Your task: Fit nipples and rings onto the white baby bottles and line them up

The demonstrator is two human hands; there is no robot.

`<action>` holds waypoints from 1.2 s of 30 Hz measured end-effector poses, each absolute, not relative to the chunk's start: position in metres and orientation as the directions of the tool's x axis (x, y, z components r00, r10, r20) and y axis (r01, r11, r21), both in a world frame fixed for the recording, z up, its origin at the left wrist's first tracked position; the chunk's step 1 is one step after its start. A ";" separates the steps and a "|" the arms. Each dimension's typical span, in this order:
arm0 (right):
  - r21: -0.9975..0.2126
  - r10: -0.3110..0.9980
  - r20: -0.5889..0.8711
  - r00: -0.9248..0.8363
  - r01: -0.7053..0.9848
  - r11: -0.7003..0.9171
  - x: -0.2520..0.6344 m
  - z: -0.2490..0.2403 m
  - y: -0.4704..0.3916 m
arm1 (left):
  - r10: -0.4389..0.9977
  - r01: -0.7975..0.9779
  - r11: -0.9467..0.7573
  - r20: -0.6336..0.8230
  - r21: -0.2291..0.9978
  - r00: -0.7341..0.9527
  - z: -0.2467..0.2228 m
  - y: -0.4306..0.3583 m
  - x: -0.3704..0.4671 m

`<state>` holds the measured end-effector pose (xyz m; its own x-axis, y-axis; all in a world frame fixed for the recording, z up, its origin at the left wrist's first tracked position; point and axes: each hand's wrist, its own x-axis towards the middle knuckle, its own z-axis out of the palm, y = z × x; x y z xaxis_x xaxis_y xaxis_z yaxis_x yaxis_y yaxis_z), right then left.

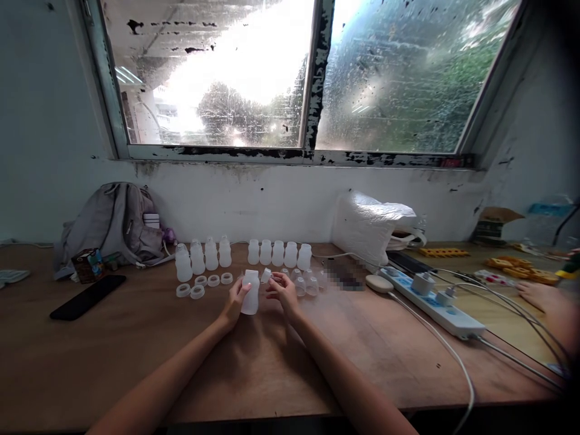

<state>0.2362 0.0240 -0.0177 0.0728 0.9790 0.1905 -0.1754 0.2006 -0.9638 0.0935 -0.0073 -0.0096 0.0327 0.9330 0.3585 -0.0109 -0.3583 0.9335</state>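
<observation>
While a blurred patch hides something behind, the left hand point(235, 300) grips a bottle point(250, 296); the right hand point(283, 291) pinches a small translucent piece point(266, 275).

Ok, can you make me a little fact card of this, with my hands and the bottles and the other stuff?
Left hand: holds a frosted bottle upright
Right hand: fingertips by a small whitish part; grip unclear
Back left: four bottles with narrow tops
Back middle: five bottles without those tops
Rings: five, in front of the back-left bottles
Far left: gray backpack, black phone
Right: white power strip with plugs
</observation>
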 end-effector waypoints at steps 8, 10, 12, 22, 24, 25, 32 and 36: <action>-0.961 0.980 0.184 -0.082 -0.225 0.162 0.248 -0.001 0.019 | 0.867 0.448 -0.495 0.454 0.744 0.204 -0.011 0.002 0.066; -0.971 0.979 0.162 -0.123 -0.196 0.136 0.249 -0.002 0.020 | 0.859 0.455 -0.512 0.445 0.728 0.255 -0.011 0.004 0.062; -0.979 0.978 0.145 -0.153 -0.162 0.119 0.250 -0.004 0.021 | 0.851 0.447 -0.525 0.439 0.724 0.288 -0.010 0.006 0.060; -0.985 0.944 0.172 -0.282 -0.045 0.166 0.258 -0.004 0.026 | 0.870 0.391 -0.476 0.355 0.788 0.343 -0.011 0.016 0.045; -0.984 0.937 0.174 -0.304 -0.034 0.172 0.259 -0.005 0.026 | 0.873 0.387 -0.466 0.341 0.796 0.350 -0.011 0.017 0.044; -0.984 0.933 0.177 -0.313 -0.032 0.176 0.259 -0.005 0.027 | 0.873 0.386 -0.464 0.336 0.797 0.355 -0.011 0.017 0.043; -0.987 0.943 0.122 -0.311 0.062 0.148 0.257 -0.010 0.030 | 0.861 0.387 -0.485 0.350 0.784 0.370 -0.009 0.015 0.044; -0.964 0.953 0.050 -0.300 0.234 0.124 0.258 -0.015 0.032 | 0.822 0.427 -0.546 0.364 0.721 0.437 -0.007 0.009 0.045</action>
